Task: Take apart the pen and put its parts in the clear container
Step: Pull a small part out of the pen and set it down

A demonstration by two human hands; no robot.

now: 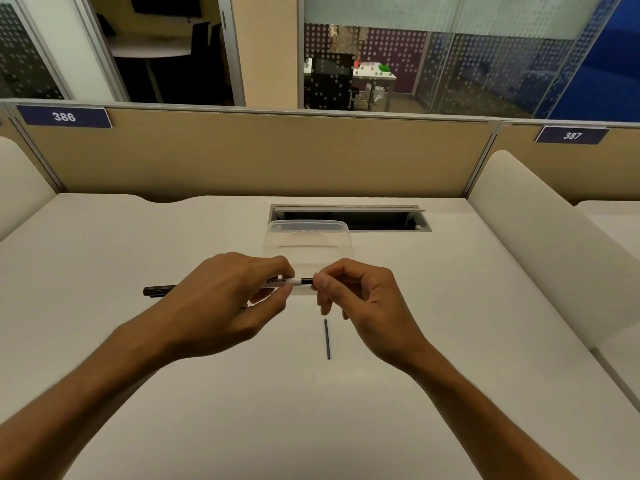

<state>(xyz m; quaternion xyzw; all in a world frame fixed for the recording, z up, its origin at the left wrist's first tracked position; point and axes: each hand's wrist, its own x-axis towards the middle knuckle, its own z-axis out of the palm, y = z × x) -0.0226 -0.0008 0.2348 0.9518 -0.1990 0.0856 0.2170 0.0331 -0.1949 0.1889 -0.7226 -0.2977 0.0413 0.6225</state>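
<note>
Pen (282, 282) held level over a white desk (242, 410), barrel gripped in left hand (221, 299), dark end piece pinched by right hand (356, 299), likely to pull it free. Thin dark rod (327, 339) lying on desk below; clear container (308, 242) just beyond. Office cubicle, beige partition (277, 154) behind.

Pen (284, 282) held above desk (138, 341), container (308, 239) behind, thin rod (327, 339) in front
</note>
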